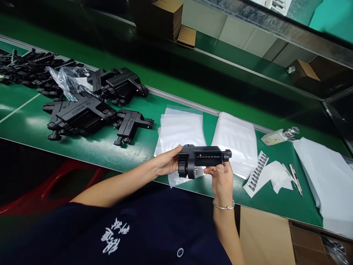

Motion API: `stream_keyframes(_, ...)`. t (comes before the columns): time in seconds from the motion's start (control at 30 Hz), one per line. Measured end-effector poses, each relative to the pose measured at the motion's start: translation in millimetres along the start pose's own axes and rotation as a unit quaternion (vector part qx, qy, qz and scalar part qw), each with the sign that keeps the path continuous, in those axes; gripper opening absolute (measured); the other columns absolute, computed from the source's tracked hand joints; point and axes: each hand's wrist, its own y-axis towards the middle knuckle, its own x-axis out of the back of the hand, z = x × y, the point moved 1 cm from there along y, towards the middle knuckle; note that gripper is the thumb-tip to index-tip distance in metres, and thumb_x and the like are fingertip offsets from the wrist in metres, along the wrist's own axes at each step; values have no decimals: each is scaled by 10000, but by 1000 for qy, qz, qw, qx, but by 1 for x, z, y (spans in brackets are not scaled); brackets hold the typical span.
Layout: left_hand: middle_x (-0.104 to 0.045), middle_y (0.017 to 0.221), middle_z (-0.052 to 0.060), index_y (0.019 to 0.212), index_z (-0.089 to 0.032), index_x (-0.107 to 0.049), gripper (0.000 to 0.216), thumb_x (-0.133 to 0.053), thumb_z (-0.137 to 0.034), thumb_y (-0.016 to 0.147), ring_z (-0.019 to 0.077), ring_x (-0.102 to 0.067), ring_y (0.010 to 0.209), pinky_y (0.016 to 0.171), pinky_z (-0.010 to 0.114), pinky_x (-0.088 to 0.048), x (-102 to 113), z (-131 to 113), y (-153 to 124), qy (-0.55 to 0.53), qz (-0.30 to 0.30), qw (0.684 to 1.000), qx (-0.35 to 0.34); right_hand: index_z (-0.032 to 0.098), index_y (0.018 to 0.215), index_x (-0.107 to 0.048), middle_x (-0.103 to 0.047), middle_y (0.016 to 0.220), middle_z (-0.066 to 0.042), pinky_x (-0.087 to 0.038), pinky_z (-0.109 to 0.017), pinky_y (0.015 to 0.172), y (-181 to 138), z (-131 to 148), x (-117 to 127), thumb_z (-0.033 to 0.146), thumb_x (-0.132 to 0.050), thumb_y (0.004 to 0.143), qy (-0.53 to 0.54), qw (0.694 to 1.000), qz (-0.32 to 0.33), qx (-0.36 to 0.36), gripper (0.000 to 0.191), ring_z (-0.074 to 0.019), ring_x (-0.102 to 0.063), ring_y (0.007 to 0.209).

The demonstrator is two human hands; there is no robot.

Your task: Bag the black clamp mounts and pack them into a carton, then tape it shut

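Both my hands hold one black plastic tool part (200, 159) level above the front edge of the green bench (138, 143). My left hand (165, 162) grips its left end, by the round knobs. My right hand (222, 178), with a silver bangle on the wrist, pinches it from below near the right end. Two stacks of clear plastic bags (180, 130) (237, 138) lie on the bench just behind the part.
Several more black parts (82, 114) and a crumpled clear bag (68, 82) are piled at the left. A strip of labels (256, 173), white sheets (325, 176), tweezers (295, 178) and a small bottle (278, 137) lie at the right. Cardboard boxes (168, 16) stand behind; a red object (55, 180) sits below.
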Motion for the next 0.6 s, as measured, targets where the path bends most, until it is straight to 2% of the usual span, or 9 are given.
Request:
stream_keyframes(0.07, -713, 790, 51, 1048, -122, -679, 432, -563, -518, 920, 152, -653, 681, 686, 257, -526, 5, -3, 4, -9, -30, 999, 31, 221, 1038, -568, -621, 729, 26, -542, -254, 535, -3, 5, -8, 494, -662, 832, -65, 997, -2, 50, 355, -117, -617, 546)
stream_keyframes(0.13, -719, 769, 53, 1089, -121, -679, 456, -533, -523, 931, 162, -657, 662, 683, 270, -524, 7, -7, 8, -9, -58, 997, 45, 222, 1040, -577, -625, 759, 14, -544, -264, 566, -8, 13, -20, 440, -692, 813, -178, 976, 25, 122, 336, -128, -616, 591)
stream_keyframes(0.2, -731, 790, 56, 1187, -133, -650, 444, -495, -479, 956, 172, -667, 661, 697, 287, -523, 6, -11, 12, -10, -64, 997, 42, 227, 1089, -581, -640, 774, 6, -554, -276, 605, -13, 20, -37, 378, -721, 791, -290, 933, 75, 200, 362, -142, -623, 632)
stream_keyframes(0.27, -733, 778, 56, 1277, -141, -603, 456, -455, -447, 973, 176, -664, 629, 688, 297, -519, 4, -13, 14, -11, -49, 998, 41, 231, 1164, -561, -656, 783, 5, -559, -280, 616, -17, 26, -53, 331, -709, 804, -350, 892, 119, 261, 402, -143, -622, 625)
stream_keyframes(0.33, -722, 730, 54, 1313, -133, -576, 490, -436, -458, 974, 178, -646, 579, 660, 297, -512, 2, -14, 14, -4, -29, 999, 41, 225, 1213, -538, -667, 792, 0, -557, -274, 598, -19, 30, -65, 311, -678, 831, -366, 877, 133, 282, 416, -140, -618, 607)
stream_keyframes(0.4, -704, 684, 55, 1296, -117, -583, 515, -449, -482, 958, 181, -634, 554, 632, 291, -507, 4, -16, 13, 5, -23, 999, 33, 218, 1242, -533, -679, 816, -12, -562, -281, 614, -18, 30, -68, 319, -667, 841, -365, 881, 141, 266, 434, -149, -632, 633)
stream_keyframes(0.5, -710, 728, 77, 1197, -107, -632, 507, -549, -501, 890, 193, -647, 597, 616, 289, -509, 15, -22, 10, 38, -74, 996, 18, 224, 1330, -512, -701, 927, -43, -572, -323, 731, -7, 27, -43, 363, -659, 838, -336, 908, 160, 193, 532, -176, -670, 761)
stream_keyframes(0.57, -729, 851, 84, 1134, -132, -654, 488, -675, -480, 792, 201, -667, 687, 646, 286, -521, 28, -31, 8, 103, -144, 984, -24, 225, 1330, -531, -699, 1028, -68, -558, -344, 773, 4, 25, 1, 405, -609, 854, -317, 936, 83, 131, 515, -186, -670, 819)
stream_keyframes(0.6, -732, 939, 80, 1131, -156, -651, 508, -726, -471, 739, 211, -676, 771, 692, 290, -532, 35, -36, 8, 155, -174, 971, -57, 217, 1289, -567, -695, 1062, -81, -547, -350, 774, 10, 24, 31, 422, -568, 867, -319, 943, 0, 100, 469, -190, -664, 825)
